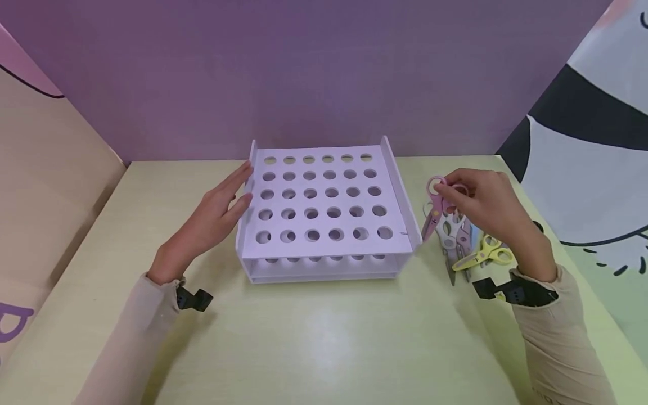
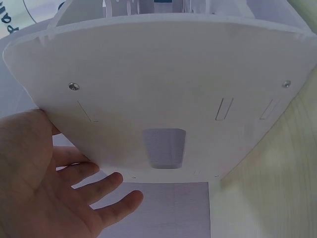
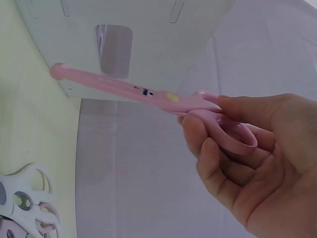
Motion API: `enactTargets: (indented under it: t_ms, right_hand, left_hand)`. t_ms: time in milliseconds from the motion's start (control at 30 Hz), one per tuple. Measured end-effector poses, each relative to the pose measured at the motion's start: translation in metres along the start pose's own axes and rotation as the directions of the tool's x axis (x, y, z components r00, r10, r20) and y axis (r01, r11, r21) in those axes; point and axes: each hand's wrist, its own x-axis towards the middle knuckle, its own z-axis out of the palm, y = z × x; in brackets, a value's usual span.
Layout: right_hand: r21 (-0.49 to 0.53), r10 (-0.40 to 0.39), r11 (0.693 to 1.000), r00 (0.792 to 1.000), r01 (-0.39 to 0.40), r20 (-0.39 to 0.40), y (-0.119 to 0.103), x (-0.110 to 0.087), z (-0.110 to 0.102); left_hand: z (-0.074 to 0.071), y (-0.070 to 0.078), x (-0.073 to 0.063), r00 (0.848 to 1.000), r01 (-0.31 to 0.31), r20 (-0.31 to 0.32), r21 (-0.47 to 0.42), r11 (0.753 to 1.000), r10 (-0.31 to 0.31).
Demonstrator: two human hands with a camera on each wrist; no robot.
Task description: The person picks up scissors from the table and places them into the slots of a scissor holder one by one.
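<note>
A white rack [image 1: 324, 202] with rows of round holes stands on the table, near its back edge. My left hand [image 1: 212, 216] rests against the rack's left side panel with its fingers extended; that panel [image 2: 163, 104] fills much of the left wrist view. Between thumb and fingers, my right hand [image 1: 486, 199] pinches pink scissors [image 3: 133, 91] by the handles, blades pointing away from the hand. The scissors hang above a small pile and to the right of the rack. In the pile lie white-handled scissors [image 1: 449, 229] and yellow scissors [image 1: 483, 254].
The pale table [image 1: 324, 337] runs up to a purple wall [image 1: 324, 73]. Printed panels flank it: a beige one [image 1: 45, 169] at the left, a black and white one [image 1: 597, 112] at the right. My right forearm lies across part of the pile.
</note>
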Motion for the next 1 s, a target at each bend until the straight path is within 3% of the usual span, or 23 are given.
enactTargets:
  t_ms: [333,633,833,1000]
  right_hand:
    - [0.017,-0.02,1.0,0.992,0.022,-0.125,0.007,-0.005,0.006]
    - [0.039,-0.046,0.997,0.959,0.06,-0.279,0.007,-0.009,0.008]
    - [0.044,-0.042,0.997,0.924,0.063,-0.38,0.0,-0.008,0.004]
    - [0.066,-0.022,0.996,0.866,0.063,-0.5,-0.008,-0.01,-0.002]
  left_hand:
    - [0.011,-0.002,-0.004,1.0,0.025,0.013,0.004,1.0,-0.025]
    - [0.013,0.0,-0.003,1.0,0.019,0.009,0.007,1.0,-0.019]
    - [0.012,0.002,-0.004,1.0,0.019,-0.006,0.011,1.0,-0.019]
    - [0.011,0.005,-0.006,1.0,0.015,-0.018,0.014,1.0,-0.015]
